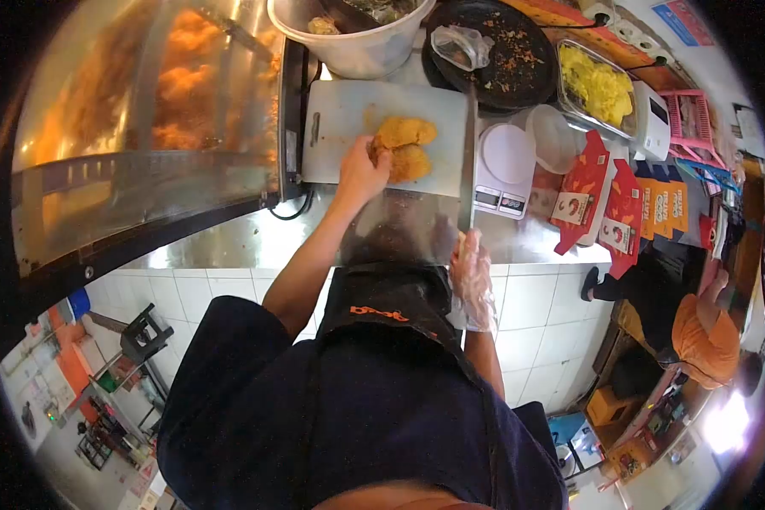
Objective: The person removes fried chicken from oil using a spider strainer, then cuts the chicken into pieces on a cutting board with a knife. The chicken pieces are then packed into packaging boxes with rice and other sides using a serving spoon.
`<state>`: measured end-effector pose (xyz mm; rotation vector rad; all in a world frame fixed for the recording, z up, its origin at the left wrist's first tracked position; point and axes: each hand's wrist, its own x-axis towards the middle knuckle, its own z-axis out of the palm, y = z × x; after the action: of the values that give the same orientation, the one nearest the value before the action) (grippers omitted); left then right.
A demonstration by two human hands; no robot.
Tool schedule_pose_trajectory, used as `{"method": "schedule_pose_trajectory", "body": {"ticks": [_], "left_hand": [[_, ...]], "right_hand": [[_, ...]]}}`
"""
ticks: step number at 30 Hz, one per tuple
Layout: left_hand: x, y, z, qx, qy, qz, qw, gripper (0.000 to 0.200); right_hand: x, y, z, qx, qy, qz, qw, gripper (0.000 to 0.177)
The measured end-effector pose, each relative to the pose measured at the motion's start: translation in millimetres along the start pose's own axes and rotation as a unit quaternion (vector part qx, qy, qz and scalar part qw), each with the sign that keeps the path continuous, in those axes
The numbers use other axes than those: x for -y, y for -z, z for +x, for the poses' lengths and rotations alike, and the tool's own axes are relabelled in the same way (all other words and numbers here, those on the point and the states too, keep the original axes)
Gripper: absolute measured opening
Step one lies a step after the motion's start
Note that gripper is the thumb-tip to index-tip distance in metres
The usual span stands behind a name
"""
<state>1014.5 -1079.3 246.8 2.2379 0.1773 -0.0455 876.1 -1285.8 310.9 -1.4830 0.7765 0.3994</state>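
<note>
Cutlets [404,146] on board [340,110] — steel counter [229,244]

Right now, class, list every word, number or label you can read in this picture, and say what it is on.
Nothing reads clearly.
Orange print on the apron: upside down, blurred.
White labels on the red cartons: too small.
White lettering on the orange packets: blurred.
Display of the scale: unreadable.

White bowl [357,53], black pan [518,85], scale [503,166], red boxes [585,183].

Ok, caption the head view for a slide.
Bare left hand rests on fried cutlets on a cutting board; gloved right hand holds a long knife.
</note>
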Motion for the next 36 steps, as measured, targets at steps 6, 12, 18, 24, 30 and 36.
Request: {"method": "schedule_pose_trajectory", "body": {"ticks": [6, 12, 18, 24, 30, 36], "left_hand": [[-28.0, -9.1, -37.4, 0.024, 0.095, -0.039, 0.994, 0.037], [-40.8, 18.7, 31.3, -0.093, -0.161, -0.099, 0.978, 0.019], [-46.5, -38.4, 117.0, 0.089, -0.399, -0.023, 0.912, 0.015], [-29.2, -61.2, 147.8, 0.178, -0.435, 0.082, 0.879, 0.036], [-57.4, -27.2, 158.0, 0.093, -0.427, 0.06, 0.897, 0.031], [-67.2, -13.8, 123.6, 0.166, -0.304, 0.048, 0.937, 0.027]], "right_hand": [[35.2, -19.5, 3.5, 0.006, 0.045, -0.333, 0.942, 0.061], [31.5, -17.4, 26.0, 0.022, 0.01, -0.383, 0.923, 0.069], [40.3, -30.1, 25.8, 0.028, 0.031, -0.419, 0.907, 0.058], [34.1, -46.4, 48.9, -0.003, -0.007, -0.381, 0.924, 0.057], [54.7, -46.7, 66.8, 0.009, 0.024, -0.453, 0.891, 0.059], [43.3, -52.2, 26.0, 0.022, -0.006, -0.408, 0.912, 0.059]]}}
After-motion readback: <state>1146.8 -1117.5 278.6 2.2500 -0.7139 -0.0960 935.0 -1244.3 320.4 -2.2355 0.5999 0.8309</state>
